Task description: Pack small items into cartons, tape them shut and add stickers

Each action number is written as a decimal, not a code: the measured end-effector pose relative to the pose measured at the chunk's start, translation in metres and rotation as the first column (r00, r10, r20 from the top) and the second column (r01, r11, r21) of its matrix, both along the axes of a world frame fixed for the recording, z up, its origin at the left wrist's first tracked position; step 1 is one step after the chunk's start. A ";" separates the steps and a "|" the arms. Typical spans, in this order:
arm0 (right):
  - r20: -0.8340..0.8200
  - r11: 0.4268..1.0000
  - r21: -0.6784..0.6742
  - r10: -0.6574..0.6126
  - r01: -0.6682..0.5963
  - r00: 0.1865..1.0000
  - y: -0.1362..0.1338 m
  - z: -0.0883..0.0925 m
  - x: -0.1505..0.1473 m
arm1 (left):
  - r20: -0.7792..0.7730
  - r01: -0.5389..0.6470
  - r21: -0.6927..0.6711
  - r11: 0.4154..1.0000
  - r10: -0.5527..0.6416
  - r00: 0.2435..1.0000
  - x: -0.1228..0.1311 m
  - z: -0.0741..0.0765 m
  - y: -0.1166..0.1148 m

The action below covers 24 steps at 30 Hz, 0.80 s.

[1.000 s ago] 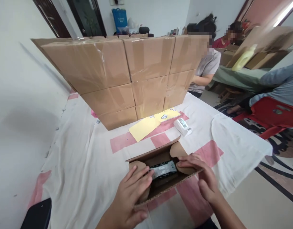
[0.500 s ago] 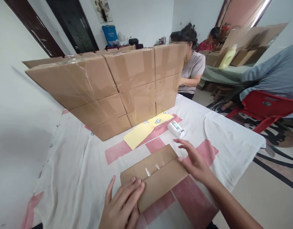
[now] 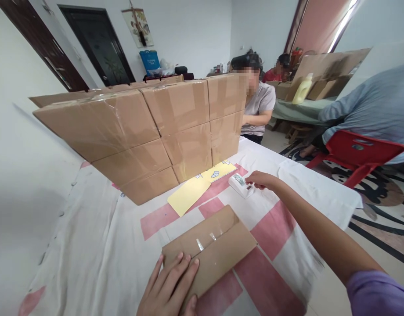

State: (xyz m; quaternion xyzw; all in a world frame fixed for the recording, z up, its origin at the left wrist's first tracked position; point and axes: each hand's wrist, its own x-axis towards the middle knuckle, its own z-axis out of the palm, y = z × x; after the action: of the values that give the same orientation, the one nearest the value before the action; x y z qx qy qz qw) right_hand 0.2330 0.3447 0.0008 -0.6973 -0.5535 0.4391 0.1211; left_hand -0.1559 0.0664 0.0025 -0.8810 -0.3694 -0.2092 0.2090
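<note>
A flat brown cardboard box (image 3: pixel 218 245) lies on the cloth in front of me, with short strips of clear tape (image 3: pixel 200 244) across its seam. My left hand (image 3: pixel 172 281) rests on the box's near left end, its fingers stretched out. Beyond the box stands a small white tape dispenser (image 3: pixel 239 184). At its right end is my right hand (image 3: pixel 259 179), fingers curled in a pinch against it; whatever lies between the fingertips is too small to make out.
A wall of taped cardboard boxes (image 3: pixel 185 140) stands across the table's far left. Yellow card pieces (image 3: pixel 189 193) lie at its foot. One person (image 3: pixel 263 105) sits behind the wall; another sits right, on a red chair (image 3: pixel 363 151). A pink-and-white cloth (image 3: pixel 106 254) covers the table.
My right hand has left the box's right end and moved forward to the tape dispenser, its fingers closing. My left hand stays on the box, lying flatter. The view has shifted slightly.
</note>
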 end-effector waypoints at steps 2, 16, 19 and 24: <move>-0.005 0.999 -0.045 0.007 -0.007 1.000 0.003 0.003 -0.003 | 0.005 0.012 0.005 1.000 -0.012 1.000 -0.002 -0.002 0.002; -0.078 0.963 -0.119 -0.252 0.242 0.965 -0.012 0.014 -0.026 | -0.010 0.041 0.077 0.996 -0.041 0.999 -0.001 -0.008 0.008; -0.189 0.939 -0.102 -0.344 0.330 0.920 -0.018 0.010 -0.023 | 0.002 0.033 0.067 0.997 -0.034 0.999 -0.001 -0.009 0.006; -0.344 0.918 -0.041 -0.384 0.395 0.857 -0.030 -0.005 -0.017 | 0.008 0.030 0.054 0.998 -0.030 1.000 -0.003 -0.010 0.005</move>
State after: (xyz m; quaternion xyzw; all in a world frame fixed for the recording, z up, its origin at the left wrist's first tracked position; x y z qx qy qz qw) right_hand 0.2158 0.3150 -0.0041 -0.7048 -0.3777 0.5122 0.3135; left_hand -0.1584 0.0715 -0.0074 -0.8795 -0.3511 -0.2261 0.2281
